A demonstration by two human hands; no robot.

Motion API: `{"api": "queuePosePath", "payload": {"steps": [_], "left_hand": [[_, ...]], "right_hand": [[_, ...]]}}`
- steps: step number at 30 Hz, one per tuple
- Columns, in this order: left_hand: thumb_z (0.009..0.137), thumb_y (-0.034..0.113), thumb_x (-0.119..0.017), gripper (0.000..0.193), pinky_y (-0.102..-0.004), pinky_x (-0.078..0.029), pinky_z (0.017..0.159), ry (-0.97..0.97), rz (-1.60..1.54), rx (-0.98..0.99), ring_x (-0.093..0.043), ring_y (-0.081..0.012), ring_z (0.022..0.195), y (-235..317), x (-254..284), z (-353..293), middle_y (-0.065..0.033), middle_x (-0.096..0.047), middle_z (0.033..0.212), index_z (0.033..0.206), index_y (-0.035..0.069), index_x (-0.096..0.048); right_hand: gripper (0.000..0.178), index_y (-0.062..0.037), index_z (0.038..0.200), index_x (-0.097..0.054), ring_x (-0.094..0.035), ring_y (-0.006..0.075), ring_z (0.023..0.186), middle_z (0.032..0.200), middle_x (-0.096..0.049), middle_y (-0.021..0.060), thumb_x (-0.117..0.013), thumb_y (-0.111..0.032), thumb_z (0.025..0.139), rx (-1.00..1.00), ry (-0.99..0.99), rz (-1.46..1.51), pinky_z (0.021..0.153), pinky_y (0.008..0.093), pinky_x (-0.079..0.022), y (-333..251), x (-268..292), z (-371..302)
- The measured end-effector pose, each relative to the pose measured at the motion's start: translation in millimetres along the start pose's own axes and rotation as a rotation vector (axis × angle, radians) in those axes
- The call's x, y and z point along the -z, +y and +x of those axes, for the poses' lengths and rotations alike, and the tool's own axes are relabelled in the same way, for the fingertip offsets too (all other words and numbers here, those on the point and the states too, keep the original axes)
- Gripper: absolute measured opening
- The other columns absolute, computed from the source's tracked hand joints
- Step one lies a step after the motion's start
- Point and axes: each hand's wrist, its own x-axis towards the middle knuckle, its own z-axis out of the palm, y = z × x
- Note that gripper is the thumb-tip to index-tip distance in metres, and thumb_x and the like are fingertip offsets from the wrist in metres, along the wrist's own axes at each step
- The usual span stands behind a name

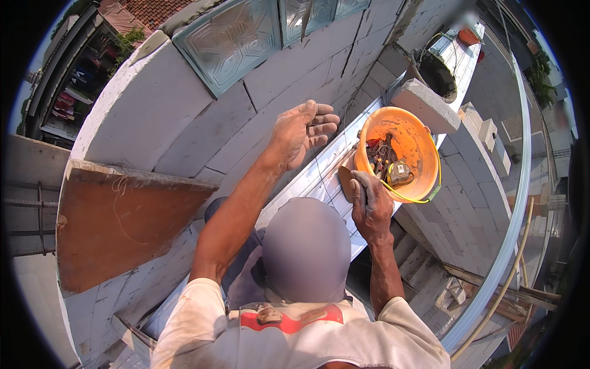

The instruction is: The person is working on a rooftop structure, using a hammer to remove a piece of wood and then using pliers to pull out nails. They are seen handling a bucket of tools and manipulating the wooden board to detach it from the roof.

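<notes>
While apparently gripping a flat brown piece (346, 184) in the right hand (373, 208) | just beside orange bucket (416, 142) (to its left) | left hand (302, 132) farther, fingers extended, empty

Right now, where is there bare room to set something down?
The pale plank has a free patch between the left hand and right hand, crossed by a thin dark line; a narrow strip shows right of the far dark-mouthed bucket. It is crowded around the orange tool bucket and concrete block.
</notes>
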Motion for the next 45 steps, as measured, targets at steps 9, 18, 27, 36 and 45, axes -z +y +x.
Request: {"api": "queuePosePath", "payload": {"steps": [9, 18, 27, 36, 45], "left_hand": [[0.112, 0.034, -0.047, 0.048, -0.0261, -0.059, 0.079, 0.146, -0.049, 0.068, -0.066, -0.0259, 0.111, -47, 20, 28, -0.0206, -0.059, 0.13, 0.138, -0.006, -0.052], [0.113, 0.03, -0.045, 0.038, -0.0193, -0.041, 0.057, 0.199, -0.019, -0.043, -0.051, -0.0051, 0.071, -36, 44, 39, -0.0103, -0.064, 0.107, 0.126, -0.003, -0.058], [0.114, 0.032, -0.044, 0.036, -0.0158, -0.031, 0.048, -0.073, 0.021, -0.225, -0.036, 0.0009, 0.056, -24, 41, 5, 0.0022, -0.056, 0.079, 0.106, 0.004, -0.065], [0.113, 0.031, -0.047, 0.034, -0.0167, -0.031, 0.046, -0.087, 0.125, -0.341, -0.038, 0.0001, 0.056, -23, 26, -24, 0.0012, -0.057, 0.077, 0.104, 0.004, -0.066], [0.113, 0.031, -0.047, 0.034, -0.0186, -0.032, 0.049, 0.098, 0.206, -0.391, -0.039, -0.0012, 0.058, -42, 31, -44, 0.0018, -0.055, 0.077, 0.101, 0.004, -0.066]], "right_hand": [[0.04, -0.0046, 0.109, -0.069, -0.06, 0.0277, 0.072, 0.078, -0.059, 0.0077, -0.073, 0.009, 0.072, 0.032, -0.475, 0.054, 0.084, 0.0428, -0.052, 10, 11, -65], [0.031, -0.0097, 0.105, -0.067, -0.06, 0.0203, 0.074, 0.075, -0.056, 0.0025, -0.079, -0.006, 0.077, 0.203, -0.57, -0.061, 0.073, 0.0377, -0.046, 19, 31, -85], [0.044, -0.0064, 0.12, -0.069, -0.067, 0.0253, 0.091, 0.093, -0.069, 0.0075, -0.082, -0.008, 0.078, 0.436, -0.26, 0.034, 0.091, 0.0446, -0.055, 18, 35, -11], [0.034, 0.001, 0.124, -0.067, -0.063, 0.016, 0.073, 0.086, -0.066, 0.0084, -0.069, -0.025, 0.101, -0.357, -0.15, 0.576, 0.067, 0.0325, -0.053, -11, -39, 85], [0.024, -0.0073, 0.119, -0.061, -0.063, 0.0117, 0.083, 0.097, -0.066, 0.0021, -0.063, -0.027, 0.106, -0.92, 0.401, 1.545, 0.075, 0.0312, -0.055, 1, -79, 94]]}}
